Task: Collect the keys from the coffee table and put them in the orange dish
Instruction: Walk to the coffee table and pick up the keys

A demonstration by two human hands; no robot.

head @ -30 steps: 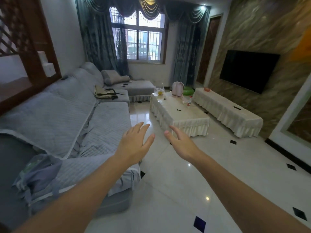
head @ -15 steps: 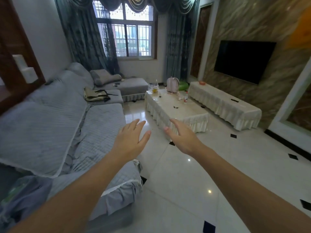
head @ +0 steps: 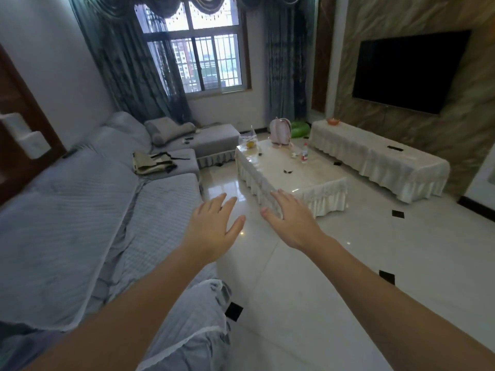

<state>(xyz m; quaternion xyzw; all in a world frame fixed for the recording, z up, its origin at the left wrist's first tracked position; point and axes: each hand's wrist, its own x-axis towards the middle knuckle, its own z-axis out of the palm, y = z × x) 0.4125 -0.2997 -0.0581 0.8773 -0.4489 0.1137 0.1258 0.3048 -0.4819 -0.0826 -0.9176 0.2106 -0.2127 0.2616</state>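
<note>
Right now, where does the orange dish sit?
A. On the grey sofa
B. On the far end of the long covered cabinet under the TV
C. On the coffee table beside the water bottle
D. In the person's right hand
B: the orange dish rests on the far end of the long covered cabinet below the TV, apart from the coffee table; both hands are open and hold nothing.

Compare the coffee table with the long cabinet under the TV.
The coffee table stands mid-room and is shorter; the TV cabinet runs longer, against the wall. The coffee table carries a pink backpack, a bottle and small dark keys; the TV cabinet holds the orange dish. Both wear cream frilled covers.
</note>
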